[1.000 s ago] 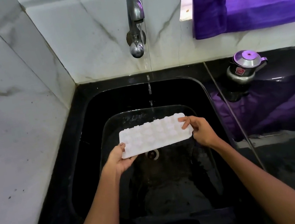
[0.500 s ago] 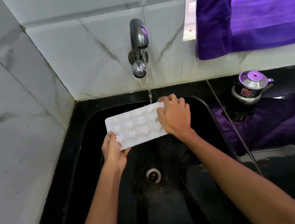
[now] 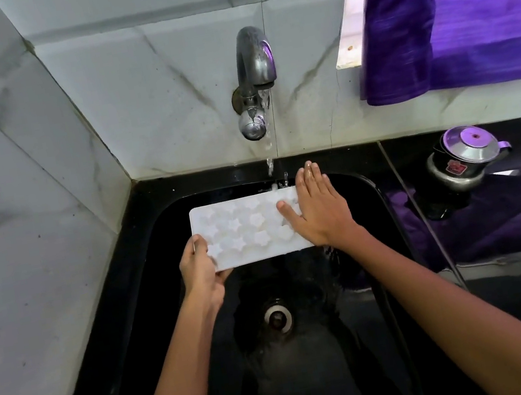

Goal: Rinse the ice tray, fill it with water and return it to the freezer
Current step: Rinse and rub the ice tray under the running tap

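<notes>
- The white star-mould ice tray (image 3: 250, 228) is held over the black sink (image 3: 370, 198), its far right corner under the tap's (image 3: 255, 69) running stream, probably for rinsing.
- The left hand (image 3: 200, 270) grips the tray's near left corner, thumb on top, seemingly to keep it level.
- The right hand (image 3: 318, 209) lies flat with straight fingers on the tray's right end, holding nothing, likely rubbing the moulds.
- The drain (image 3: 277, 318) sits below, nearer us.
- Grey marble tiles line the walls; a purple curtain (image 3: 462, 5) hangs far right, above a small steel pot (image 3: 466, 161) on the black counter.
</notes>
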`<act>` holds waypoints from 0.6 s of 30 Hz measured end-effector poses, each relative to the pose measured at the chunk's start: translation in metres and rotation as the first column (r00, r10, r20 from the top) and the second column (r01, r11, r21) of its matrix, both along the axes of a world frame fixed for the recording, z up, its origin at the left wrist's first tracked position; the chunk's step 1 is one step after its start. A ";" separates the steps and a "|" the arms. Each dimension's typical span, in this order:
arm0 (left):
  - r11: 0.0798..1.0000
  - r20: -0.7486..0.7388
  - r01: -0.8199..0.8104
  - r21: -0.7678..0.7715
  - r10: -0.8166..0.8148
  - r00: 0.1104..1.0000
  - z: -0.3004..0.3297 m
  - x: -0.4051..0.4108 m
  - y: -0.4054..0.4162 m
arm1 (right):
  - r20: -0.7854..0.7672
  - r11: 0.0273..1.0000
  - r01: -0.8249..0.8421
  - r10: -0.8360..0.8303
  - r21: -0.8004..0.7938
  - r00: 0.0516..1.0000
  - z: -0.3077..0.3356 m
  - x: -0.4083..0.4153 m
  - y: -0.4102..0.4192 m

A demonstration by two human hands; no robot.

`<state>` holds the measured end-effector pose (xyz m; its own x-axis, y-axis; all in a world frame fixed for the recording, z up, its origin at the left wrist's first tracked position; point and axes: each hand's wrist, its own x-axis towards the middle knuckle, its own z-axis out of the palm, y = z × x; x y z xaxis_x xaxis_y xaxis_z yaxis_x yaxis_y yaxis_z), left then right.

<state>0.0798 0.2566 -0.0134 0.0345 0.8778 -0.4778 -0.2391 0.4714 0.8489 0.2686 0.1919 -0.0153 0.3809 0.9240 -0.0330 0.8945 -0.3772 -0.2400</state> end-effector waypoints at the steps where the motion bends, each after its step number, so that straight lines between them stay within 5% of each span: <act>1: 1.000 0.003 -0.002 0.004 0.002 1.000 0.001 0.002 0.000 | 0.007 1.000 0.025 -0.024 -0.003 1.000 0.002 0.000 0.004; 8: 0.999 0.029 -0.023 0.023 0.023 0.999 0.007 0.015 0.002 | 0.050 0.917 -0.373 0.369 0.144 0.928 0.004 -0.037 -0.001; 14: 1.000 0.009 -0.027 0.012 0.027 1.000 0.004 0.007 0.006 | -0.004 0.997 -0.007 0.007 0.075 1.000 0.004 -0.002 -0.001; 18: 1.000 0.057 0.006 0.000 -0.006 0.998 0.007 0.018 0.001 | 0.068 0.995 -0.072 0.067 0.073 0.995 0.013 -0.007 0.010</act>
<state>0.0982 0.2580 -0.0069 0.0669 0.8776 -0.4746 -0.2847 0.4727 0.8340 0.2614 0.2015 -0.0024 0.3151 0.9471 0.0607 0.9325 -0.2971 -0.2055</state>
